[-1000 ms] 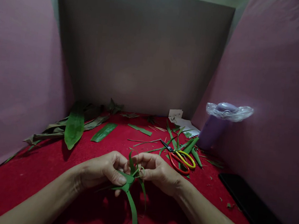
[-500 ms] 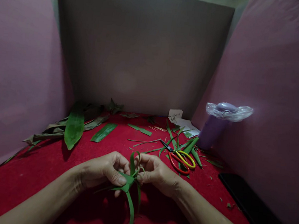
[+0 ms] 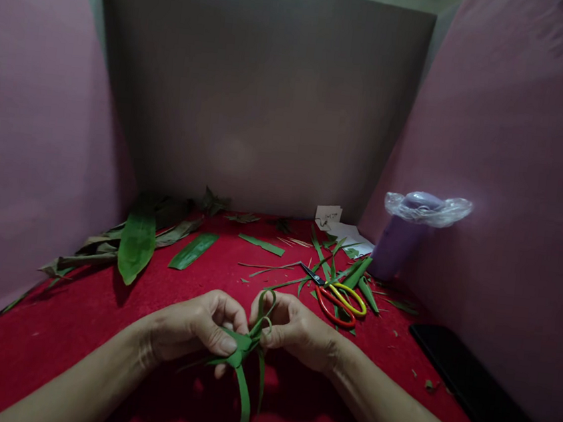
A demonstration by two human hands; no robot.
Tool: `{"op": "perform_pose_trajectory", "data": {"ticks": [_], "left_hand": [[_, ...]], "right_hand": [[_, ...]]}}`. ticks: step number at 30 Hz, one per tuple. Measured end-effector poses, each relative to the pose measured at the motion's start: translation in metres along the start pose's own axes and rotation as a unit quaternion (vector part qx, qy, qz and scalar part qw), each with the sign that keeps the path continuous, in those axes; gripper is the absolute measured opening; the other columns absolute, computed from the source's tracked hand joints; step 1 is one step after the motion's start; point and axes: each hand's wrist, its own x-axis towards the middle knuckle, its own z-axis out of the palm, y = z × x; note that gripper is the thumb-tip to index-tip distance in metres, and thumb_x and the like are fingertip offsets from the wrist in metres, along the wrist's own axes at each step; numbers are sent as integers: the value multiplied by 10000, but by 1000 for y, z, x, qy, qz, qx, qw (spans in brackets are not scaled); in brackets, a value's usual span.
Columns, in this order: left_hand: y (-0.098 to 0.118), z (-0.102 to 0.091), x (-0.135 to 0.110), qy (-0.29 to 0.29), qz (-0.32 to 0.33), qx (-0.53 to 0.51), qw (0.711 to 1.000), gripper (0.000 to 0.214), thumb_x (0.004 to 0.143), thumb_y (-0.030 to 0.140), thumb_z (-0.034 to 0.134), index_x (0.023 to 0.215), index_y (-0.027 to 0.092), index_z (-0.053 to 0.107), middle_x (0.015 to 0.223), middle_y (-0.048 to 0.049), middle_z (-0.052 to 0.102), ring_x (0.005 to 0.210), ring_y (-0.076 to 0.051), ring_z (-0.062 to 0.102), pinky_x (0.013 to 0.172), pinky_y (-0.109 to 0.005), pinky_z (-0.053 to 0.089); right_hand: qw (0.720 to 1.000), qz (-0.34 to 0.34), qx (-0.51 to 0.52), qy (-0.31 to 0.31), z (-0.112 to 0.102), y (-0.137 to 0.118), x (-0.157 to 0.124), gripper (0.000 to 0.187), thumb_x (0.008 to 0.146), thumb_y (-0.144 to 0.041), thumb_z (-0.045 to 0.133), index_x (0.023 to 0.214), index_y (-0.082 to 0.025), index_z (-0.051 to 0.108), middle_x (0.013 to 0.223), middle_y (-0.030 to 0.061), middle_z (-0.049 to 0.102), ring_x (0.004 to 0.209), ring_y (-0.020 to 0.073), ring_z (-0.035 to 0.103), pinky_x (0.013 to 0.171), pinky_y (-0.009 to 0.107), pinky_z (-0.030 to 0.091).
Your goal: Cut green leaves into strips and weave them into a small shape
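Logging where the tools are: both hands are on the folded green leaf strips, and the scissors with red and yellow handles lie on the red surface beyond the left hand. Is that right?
Not quite: the head view shows the scissors beyond the right hand, not the left hand. The rest stands.

The counter (image 3: 72, 330) is plain red, the folded leaf strip (image 3: 245, 343) green. The scissors (image 3: 318, 279) have black blades, one red and one yellow handle. Toward the far right corner: purple container (image 3: 398, 247), white card (image 3: 328, 214) with dark markings.
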Motion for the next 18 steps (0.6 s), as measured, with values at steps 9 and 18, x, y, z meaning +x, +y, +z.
{"op": "perform_pose_trajectory", "data": {"ticks": [9,18], "left_hand": [[4,4,2,49,46,30,997,97,596,114,697,680,96,652,546,-40,656,443,-99,583,435,-161,411],[6,4,-1,39,62,13,997,116,598,111,697,703,97,651,573,-37,661,457,-97,588,457,-169,408]], "right_hand": [[995,-63,-25,75,-2,1,4,257,576,-209,779,734,-133,590,634,-29,569,538,70,485,536,194,379],[997,-48,-30,60,-2,0,3,333,607,-201,760,896,-136,608,715,-11,580,580,70,501,561,193,374]]}}
